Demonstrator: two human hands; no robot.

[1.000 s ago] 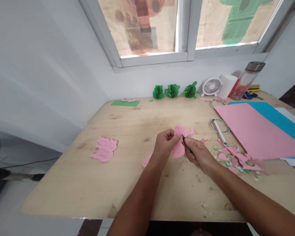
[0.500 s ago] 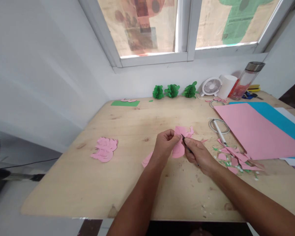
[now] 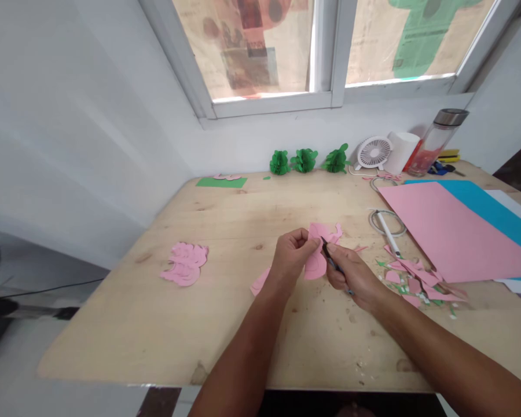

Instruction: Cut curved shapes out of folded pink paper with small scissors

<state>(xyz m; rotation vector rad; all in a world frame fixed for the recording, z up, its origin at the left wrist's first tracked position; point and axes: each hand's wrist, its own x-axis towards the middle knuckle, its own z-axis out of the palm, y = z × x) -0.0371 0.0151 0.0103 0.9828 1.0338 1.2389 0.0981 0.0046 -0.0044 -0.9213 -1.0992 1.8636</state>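
My left hand [image 3: 296, 252] pinches a piece of pink paper [image 3: 315, 265] above the wooden table [image 3: 260, 202]. Curved outlines are drawn on the paper, and a thin partly cut strip curls off its right side. My right hand [image 3: 351, 272] is closed around a small dark cutting tool [image 3: 332, 259], whose tip touches the paper beside my left fingertips. Its handle is mostly hidden by my fingers. Another pink piece [image 3: 259, 282] lies partly under my left wrist. Farther left lies a pile of cut pink shapes [image 3: 185, 264].
Paper scraps [image 3: 417, 281] and a white pen [image 3: 388, 234] lie right of my hands, beside large pink sheets [image 3: 464, 231]. Green paper figures [image 3: 304, 161], a small fan [image 3: 374, 153] and a bottle [image 3: 436, 142] stand along the wall. A green sheet [image 3: 221, 182] lies back left.
The cutting tool has tilted slightly in my right hand, and more of its blue-grey handle shows. My left hand has hardly moved.
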